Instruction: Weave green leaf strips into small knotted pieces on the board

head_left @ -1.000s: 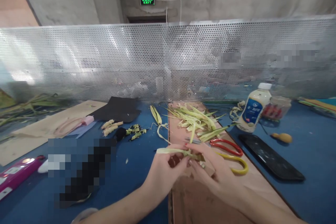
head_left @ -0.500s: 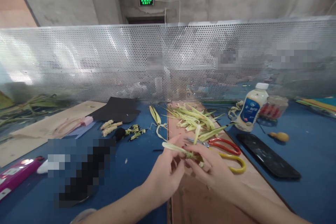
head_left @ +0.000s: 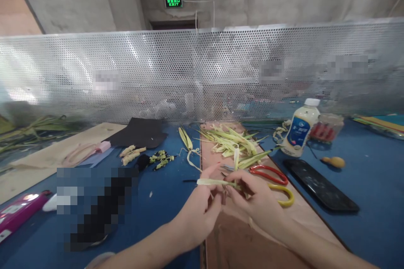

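Observation:
Between my two hands, above the brown board [head_left: 240, 243], is a pale green strip of corn husk [head_left: 210, 182]. My left hand [head_left: 200, 208] is closed with its fingertips around the strip's middle, and the flat pale end points left over the fingers. My right hand [head_left: 260, 199] pinches the strip's other end, which its fingers largely hide. Just beyond the hands are a red scissors handle [head_left: 269, 175] and a yellow handle loop [head_left: 285, 195]. A heap of loose husk strips [head_left: 233, 143] lies farther back on the board.
Right of the board are a black phone [head_left: 320, 185], a white-capped bottle [head_left: 299, 130], a clear tub [head_left: 326, 128] and a small gourd [head_left: 334, 162]. To the left are braided husk pieces [head_left: 134, 155], black paper [head_left: 135, 132] and a magenta tool [head_left: 22, 214]. A perforated metal screen [head_left: 158, 67] stands behind.
The strip has turned from slanting to nearly level, and its right part is more covered by my right fingers. My right hand has shifted slightly. The view has moved a little.

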### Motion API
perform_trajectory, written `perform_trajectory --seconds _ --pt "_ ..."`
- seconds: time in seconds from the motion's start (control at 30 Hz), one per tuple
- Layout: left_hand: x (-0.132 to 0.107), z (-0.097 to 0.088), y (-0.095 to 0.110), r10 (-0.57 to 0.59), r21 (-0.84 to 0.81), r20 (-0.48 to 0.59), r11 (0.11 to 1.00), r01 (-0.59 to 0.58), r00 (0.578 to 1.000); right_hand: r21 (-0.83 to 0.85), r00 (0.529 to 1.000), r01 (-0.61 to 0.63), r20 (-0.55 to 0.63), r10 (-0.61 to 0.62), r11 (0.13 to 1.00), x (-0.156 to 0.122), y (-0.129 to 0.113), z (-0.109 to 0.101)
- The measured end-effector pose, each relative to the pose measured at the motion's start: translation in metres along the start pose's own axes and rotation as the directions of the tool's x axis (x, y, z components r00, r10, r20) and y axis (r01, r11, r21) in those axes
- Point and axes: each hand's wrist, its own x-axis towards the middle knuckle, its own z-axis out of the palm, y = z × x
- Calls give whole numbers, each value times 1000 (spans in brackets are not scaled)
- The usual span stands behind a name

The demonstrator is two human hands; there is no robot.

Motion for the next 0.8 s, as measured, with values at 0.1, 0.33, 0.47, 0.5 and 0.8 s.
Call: perform_trajectory --seconds 0.1,0.33,0.47,0.5,0.8 --pt "2 0 -2 -1 11 56 1000 1 998 10 1000 -7 -6 7 1000 0 -1 0" --pt "9 1 -3 -127 -232 31 964 130 991 97 993 22 109 -32 995 -3 -3 -5" --pt "11 1 1 -198 -229 55 952 205 979 199 986 -2 165 -31 980 -5 -1 -3" --pt "12 1 1 -208 -240 61 946 217 976 219 984 -22 176 -17 976 -6 -1 -2" --pt "14 0 -5 -248 -277 22 929 244 969 -22 972 205 119 -201 978 -7 5 -4"
